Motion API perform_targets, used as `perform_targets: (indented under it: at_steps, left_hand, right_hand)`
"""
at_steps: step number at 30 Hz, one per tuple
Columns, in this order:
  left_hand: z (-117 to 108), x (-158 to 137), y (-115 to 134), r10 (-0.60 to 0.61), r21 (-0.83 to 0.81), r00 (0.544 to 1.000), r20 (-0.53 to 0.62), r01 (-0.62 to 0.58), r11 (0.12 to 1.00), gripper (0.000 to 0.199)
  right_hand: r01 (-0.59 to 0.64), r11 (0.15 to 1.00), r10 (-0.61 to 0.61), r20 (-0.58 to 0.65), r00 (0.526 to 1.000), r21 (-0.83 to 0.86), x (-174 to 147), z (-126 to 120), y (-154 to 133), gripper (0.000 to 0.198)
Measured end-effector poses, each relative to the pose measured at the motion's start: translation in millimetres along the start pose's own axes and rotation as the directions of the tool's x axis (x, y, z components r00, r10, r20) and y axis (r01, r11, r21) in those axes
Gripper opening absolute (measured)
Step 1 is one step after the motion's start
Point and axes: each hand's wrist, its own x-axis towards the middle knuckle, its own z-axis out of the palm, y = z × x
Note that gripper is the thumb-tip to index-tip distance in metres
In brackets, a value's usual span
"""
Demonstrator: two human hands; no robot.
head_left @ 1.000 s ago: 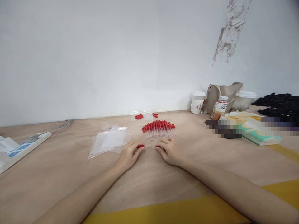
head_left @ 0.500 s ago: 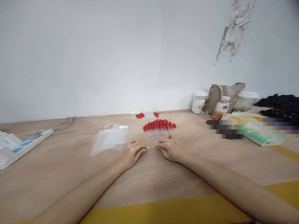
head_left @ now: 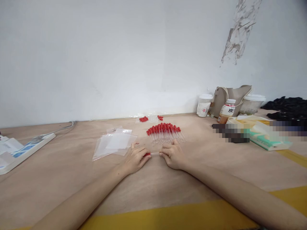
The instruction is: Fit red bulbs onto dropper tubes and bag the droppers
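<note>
A single dropper with a thin clear tube [head_left: 154, 154] and a red rubber bulb [head_left: 147, 154] lies level between my hands, just above or on the table. My left hand [head_left: 134, 159] pinches the bulb end between thumb and fingers. At the other end, my right hand [head_left: 174, 156] grips the tube, its tip hidden by the fingers. Beyond the hands, a fanned row of red-topped droppers [head_left: 164, 128] lies with bulbs toward the wall. Farther back are small loose red bulbs [head_left: 143, 119] and a clear plastic bag [head_left: 152, 118] with what look like clear tubes.
Flat clear zip bags [head_left: 117, 142] lie left of the droppers. A power strip [head_left: 28, 149] sits at far left. At right are a paper cup [head_left: 204, 105], a bottle [head_left: 226, 111], a bag [head_left: 217, 100], a tissue pack [head_left: 268, 137] and black cloth [head_left: 285, 108].
My left fingers have shifted on the dropper, so more of the red bulb shows. Both hands are slightly nearer me; the row of droppers has not moved.
</note>
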Motion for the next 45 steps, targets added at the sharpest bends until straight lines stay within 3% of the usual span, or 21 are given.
perform_targets:
  at_steps: [6, 11, 14, 16, 18, 20, 22, 24, 26, 28, 31, 35, 39, 42, 45]
  left_hand:
    - [1.3, 1.3, 1.4, 0.042, -0.021, 0.999, 0.018, -0.041, 0.999, 0.016]
    - [2.1, 2.0, -6.0, -0.028, -0.082, 1.000, 0.011, 0.029, 0.996, 0.016]
    - [0.3, 1.8, -14.1, -0.078, -0.191, 0.997, -0.008, 0.075, 0.979, 0.016]
    - [0.3, 2.7, -17.8, -0.167, -0.353, 0.986, -0.020, 0.149, 0.924, 0.014]
    - [2.3, 5.3, -17.3, -0.331, -0.578, 0.943, -0.043, 0.247, 0.778, 0.018]
    - [5.9, 9.3, -11.3, -0.519, -0.806, 0.854, -0.040, 0.279, 0.522, 0.033]
    - [9.5, 13.1, -1.2, -0.642, -0.946, 0.766, 0.027, 0.227, 0.232, 0.042]
    - [11.1, 15.3, 9.4, -0.669, -0.981, 0.731, 0.137, 0.196, 0.013, 0.040]
    - [9.4, 16.1, 15.3, -0.660, -0.970, 0.714, 0.232, 0.220, -0.102, 0.037]
    - [4.7, 17.6, 13.1, -0.684, -0.944, 0.668, 0.293, 0.314, -0.097, 0.031]
    - [-3.7, 26.2, -5.8, -0.738, -0.857, 0.577, 0.351, 0.515, -0.006, 0.023]
    - [-5.7, 53.6, -41.2, -0.761, -0.759, 0.526, 0.380, 0.648, 0.068, 0.020]
    - [7.2, 84.8, -63.6, -0.771, -0.641, 0.468, 0.432, 0.761, 0.103, 0.021]
    - [20.7, 98.7, -72.3, -0.788, -0.564, 0.428, 0.444, 0.816, 0.125, 0.028]
    - [32.1, 102.8, -79.3, -0.804, -0.517, 0.427, 0.413, 0.837, 0.179, 0.029]
  right_hand:
    - [-0.023, 0.999, 0.022, 0.032, 0.999, 0.034, 1.1, 1.6, -6.3, 0.021]
    - [-0.023, 1.000, 0.022, 0.035, 0.999, 0.013, 3.5, -0.7, -7.6, 0.024]
    - [0.023, 0.999, -0.022, 0.021, 1.000, -0.032, 3.7, -5.9, -7.5, 0.024]
    - [0.045, 0.997, -0.045, -0.001, 0.999, -0.060, 3.3, -8.9, -7.9, 0.022]
    - [0.026, 0.998, -0.029, -0.035, 0.999, -0.060, 2.8, -9.6, -9.5, 0.021]
    - [-0.030, 0.999, 0.029, -0.078, 0.997, -0.016, 2.5, -7.5, -12.8, 0.020]
    - [-0.077, 0.996, 0.082, -0.112, 0.990, 0.048, 2.4, -3.4, -17.8, 0.020]
    - [-0.069, 0.993, 0.080, -0.111, 0.991, 0.096, 2.3, 0.7, -23.3, 0.019]
    - [-0.041, 0.992, 0.052, -0.087, 0.995, 0.121, 2.3, 2.8, -27.2, 0.019]
    - [-0.047, 0.990, 0.058, -0.080, 0.995, 0.133, 2.3, 2.3, -27.0, 0.018]
    - [-0.122, 0.985, 0.136, -0.110, 0.985, 0.123, 1.3, -2.5, -14.9, 0.017]
    - [-0.260, 0.964, 0.265, -0.136, 0.955, 0.056, -4.4, -12.2, 20.6, 0.019]
    - [-0.399, 0.917, 0.395, -0.135, 0.909, -0.003, -11.3, -19.4, 55.8, 0.022]
    - [-0.456, 0.890, 0.449, -0.134, 0.883, -0.019, -13.2, -21.0, 67.5, 0.024]
    - [-0.445, 0.894, 0.436, -0.126, 0.891, -0.051, -12.5, -20.3, 67.0, 0.024]
